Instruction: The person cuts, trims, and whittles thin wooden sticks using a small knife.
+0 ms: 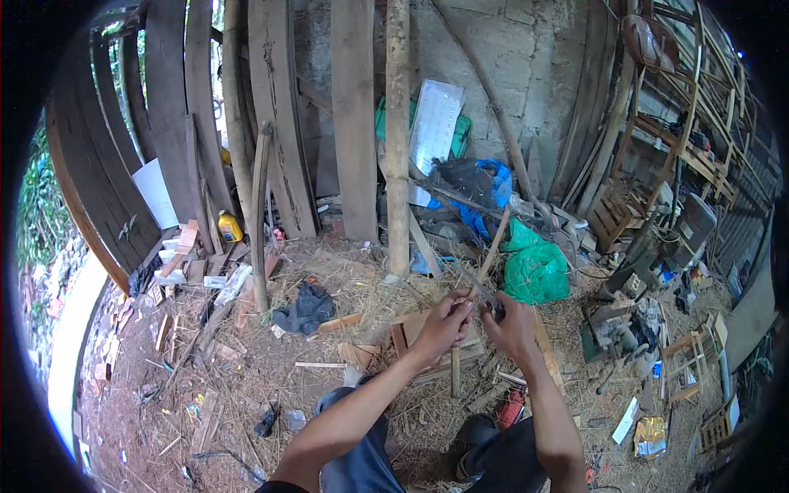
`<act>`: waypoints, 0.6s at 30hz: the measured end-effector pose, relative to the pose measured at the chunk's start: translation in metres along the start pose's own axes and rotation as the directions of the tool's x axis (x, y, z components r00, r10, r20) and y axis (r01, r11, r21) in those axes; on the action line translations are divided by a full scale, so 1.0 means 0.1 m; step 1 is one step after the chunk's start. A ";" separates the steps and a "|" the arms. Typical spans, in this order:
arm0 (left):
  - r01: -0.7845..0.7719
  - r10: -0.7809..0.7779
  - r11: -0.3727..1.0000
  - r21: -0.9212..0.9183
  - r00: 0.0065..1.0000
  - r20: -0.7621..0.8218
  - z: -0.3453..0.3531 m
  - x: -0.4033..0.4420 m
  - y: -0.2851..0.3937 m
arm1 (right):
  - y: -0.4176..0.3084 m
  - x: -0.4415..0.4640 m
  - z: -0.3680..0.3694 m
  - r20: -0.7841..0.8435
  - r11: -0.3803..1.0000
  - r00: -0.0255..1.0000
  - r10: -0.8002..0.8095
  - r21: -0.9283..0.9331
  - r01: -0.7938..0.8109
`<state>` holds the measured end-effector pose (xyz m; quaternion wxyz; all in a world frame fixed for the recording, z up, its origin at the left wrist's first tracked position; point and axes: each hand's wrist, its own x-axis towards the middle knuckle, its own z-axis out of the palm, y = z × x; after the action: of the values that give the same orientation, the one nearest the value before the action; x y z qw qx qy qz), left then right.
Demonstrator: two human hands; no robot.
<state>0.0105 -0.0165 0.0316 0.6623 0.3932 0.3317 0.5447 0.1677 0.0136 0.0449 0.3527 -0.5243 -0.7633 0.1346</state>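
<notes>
My left hand [444, 327] is closed around a light wooden stick [493, 246], which slants up and away from me. Its lower end shows below the hand. Close beside it, my right hand [513, 327] is wrapped around the dark handle of a knife [485, 289]. The blade points up and to the left, across the stick near my left fingers. Whether the edge touches the wood, I cannot make out. Beyond my hands lies a green plastic bag [536, 267] on the straw-strewn ground.
Wooden posts [398, 148] and leaning planks stand ahead against a block wall. A dark cloth [304, 309] and wood scraps lie to the left, near a yellow bottle [230, 227]. At right are a machine [618, 330], a wooden frame [684, 366] and a gold packet [650, 436].
</notes>
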 end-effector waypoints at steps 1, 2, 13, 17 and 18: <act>-0.006 0.005 0.998 0.059 1.000 0.025 -0.01 0.02 -0.03 | 0.05 0.02 0.02 -0.003 1.000 1.000 -0.001 -0.002 0.001; -0.012 0.006 0.993 0.120 0.999 0.053 -0.03 0.03 -0.06 | 0.13 0.04 0.08 0.012 0.998 1.000 0.001 -0.058 0.000; -0.269 0.259 0.821 0.503 0.962 0.092 0.01 0.03 -0.42 | 0.29 -0.06 0.21 0.047 0.953 0.998 -0.050 -0.298 0.062; -0.209 0.197 0.833 0.512 0.977 0.079 -0.03 0.02 -0.46 | 0.38 -0.02 0.27 -0.051 0.920 0.998 -0.042 -0.392 0.019; -0.175 0.183 0.793 0.583 0.982 0.047 0.00 -0.01 -0.42 | 0.41 -0.02 0.28 -0.072 0.927 0.997 -0.034 -0.376 0.005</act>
<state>0.0292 -0.0214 -0.0052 0.4530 0.6039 0.4481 0.4789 0.1781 0.0337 0.0000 0.2763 -0.5792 -0.7660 -0.0376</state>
